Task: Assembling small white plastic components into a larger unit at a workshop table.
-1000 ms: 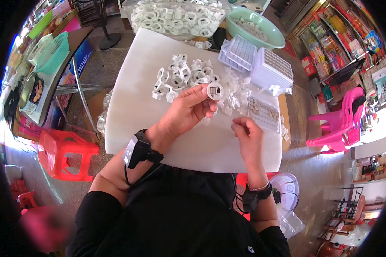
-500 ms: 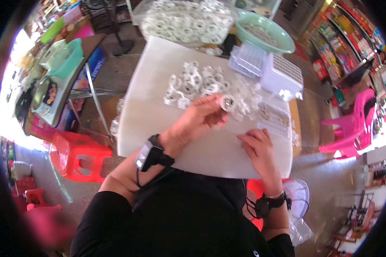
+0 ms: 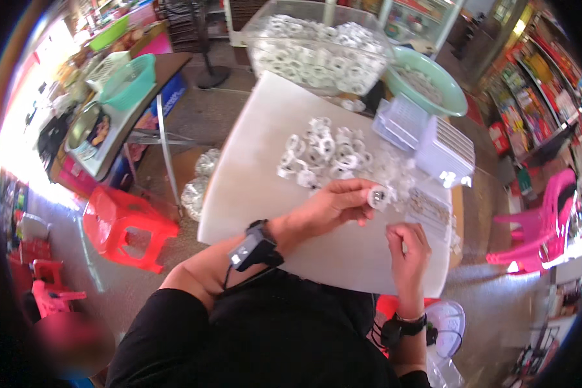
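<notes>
My left hand (image 3: 344, 205) pinches a round white plastic ring-shaped part (image 3: 377, 198) at its edge, with some metal showing inside its opening. Just to the right, my right hand (image 3: 409, 251) is held above the white table (image 3: 255, 184) with its fingers curled in toward the thumb. Whatever those fingers may hold is too small to make out. Beyond my hands lies a loose pile of similar white rings (image 3: 323, 152). Clear plastic bits or bags (image 3: 394, 169) lie next to the pile. A shallow tray (image 3: 438, 223) with small brass-coloured pieces sits past my right hand.
Stacked white plastic trays (image 3: 445, 155) stand at the table's far right. Behind are a clear bin (image 3: 317, 64) full of white rings and a green basin (image 3: 456, 97). A red stool (image 3: 126, 223) stands left, a pink chair (image 3: 543, 226) right.
My right hand has gone from loosely spread fingers to curled ones. The left hand still holds the ring, now turned slightly. The whole view has shifted, so the table appears lower and further right.
</notes>
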The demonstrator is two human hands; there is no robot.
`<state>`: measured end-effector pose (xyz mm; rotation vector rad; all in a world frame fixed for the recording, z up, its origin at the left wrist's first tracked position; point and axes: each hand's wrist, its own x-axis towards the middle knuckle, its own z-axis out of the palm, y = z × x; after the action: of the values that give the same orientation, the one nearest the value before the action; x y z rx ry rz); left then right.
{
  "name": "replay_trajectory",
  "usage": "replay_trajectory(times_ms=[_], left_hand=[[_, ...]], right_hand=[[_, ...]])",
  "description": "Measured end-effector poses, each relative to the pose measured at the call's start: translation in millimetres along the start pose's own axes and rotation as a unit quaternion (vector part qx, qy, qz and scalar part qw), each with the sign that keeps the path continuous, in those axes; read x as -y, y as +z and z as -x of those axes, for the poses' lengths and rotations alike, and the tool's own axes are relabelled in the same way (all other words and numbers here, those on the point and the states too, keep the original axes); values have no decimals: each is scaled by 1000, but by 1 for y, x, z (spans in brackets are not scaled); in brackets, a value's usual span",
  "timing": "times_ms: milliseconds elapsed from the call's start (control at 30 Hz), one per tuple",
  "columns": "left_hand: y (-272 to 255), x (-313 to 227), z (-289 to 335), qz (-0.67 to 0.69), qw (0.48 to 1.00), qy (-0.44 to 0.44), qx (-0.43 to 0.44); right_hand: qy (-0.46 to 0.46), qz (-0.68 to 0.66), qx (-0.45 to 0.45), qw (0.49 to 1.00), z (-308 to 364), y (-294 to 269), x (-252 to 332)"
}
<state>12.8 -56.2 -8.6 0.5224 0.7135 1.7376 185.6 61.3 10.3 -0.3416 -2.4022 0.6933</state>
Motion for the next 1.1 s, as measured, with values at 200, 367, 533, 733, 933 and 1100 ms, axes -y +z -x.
replay_trajectory(times_ms=[200, 367, 533, 733, 933, 1100], left_hand=[[-2, -1, -1, -45, 999, -5, 7], [1, 1, -2, -49, 999, -7, 23], [1, 2, -2, -55, 998, -12, 32], [4, 1, -2, -86, 996, -17, 35], [1, 1, -4, -129, 991, -11, 44], [4, 4, -2, -148, 989, 7, 20]], right_hand=[[31, -95, -110, 989, -21, 3, 26], [-33, -44, -122, 991, -24, 8, 26], [-61, -16, -109, 992, -21, 4, 25], [-71, 0, -103, 992, -21, 3, 24], [-63, -11, -93, 994, -21, 1, 22], [46, -159, -95, 982, -21, 11, 24]])
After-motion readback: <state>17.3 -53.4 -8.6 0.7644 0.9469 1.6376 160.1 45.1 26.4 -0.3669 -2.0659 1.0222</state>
